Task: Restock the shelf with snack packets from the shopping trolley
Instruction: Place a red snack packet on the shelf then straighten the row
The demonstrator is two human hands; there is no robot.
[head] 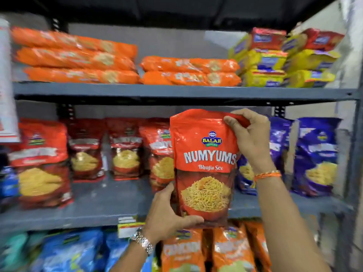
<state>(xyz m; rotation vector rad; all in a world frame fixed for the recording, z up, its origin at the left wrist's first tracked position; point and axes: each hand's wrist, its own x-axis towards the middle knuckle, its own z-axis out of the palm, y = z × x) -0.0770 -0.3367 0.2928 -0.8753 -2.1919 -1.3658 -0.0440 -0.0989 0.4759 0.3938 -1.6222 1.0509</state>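
The left hand (167,216) is gripping the base and the right hand (253,138) is pinching the top of a red packet (204,167), upright before the middle shelf (98,205). Several matching packets are standing there; this one is not yet placed.

Single head-worn wide-angle view faces forward, close to the grey shelf (176,93), roughly level with its middle tier.

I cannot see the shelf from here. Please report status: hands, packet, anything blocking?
Left hand grips packet bottom, right hand pinches top corner. Packet upright, in front of middle shelf. Red packets directly behind; bare shelf to their left.
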